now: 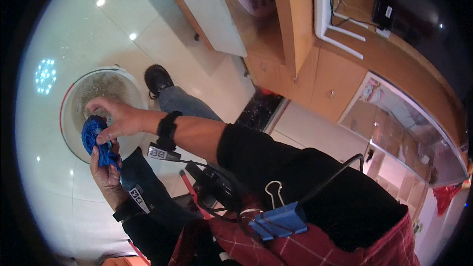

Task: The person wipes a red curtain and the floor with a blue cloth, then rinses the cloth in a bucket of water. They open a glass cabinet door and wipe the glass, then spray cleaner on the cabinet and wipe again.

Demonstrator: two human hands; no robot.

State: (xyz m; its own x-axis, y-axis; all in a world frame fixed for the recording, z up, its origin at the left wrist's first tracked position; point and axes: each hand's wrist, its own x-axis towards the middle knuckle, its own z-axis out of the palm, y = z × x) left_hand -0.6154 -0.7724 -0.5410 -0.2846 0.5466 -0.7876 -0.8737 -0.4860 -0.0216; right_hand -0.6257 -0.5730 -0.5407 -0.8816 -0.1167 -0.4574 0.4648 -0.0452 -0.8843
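Observation:
A wet-looking, bunched blue cloth (95,138) is held over the rim side of a round, pale basin (142,98) of cloudy, foamy water. My left hand (107,171) grips its lower end, thumb in front. From above, my right hand (120,118) lays its thumb on the cloth while the index finger arches away over the water; the other fingers are partly hidden. A small pale patch shows in the folds by the right thumb, too unclear to name. Both wrists wear black bands with tags.
The basin stands on a glossy tiled floor (74,181), close to a black shoe (158,77). A wooden cabinet with a white door (207,7) is above right. An upturned white stool (322,7) lies on the wooden counter. A cable and a blue binder clip (279,221) hang at my chest.

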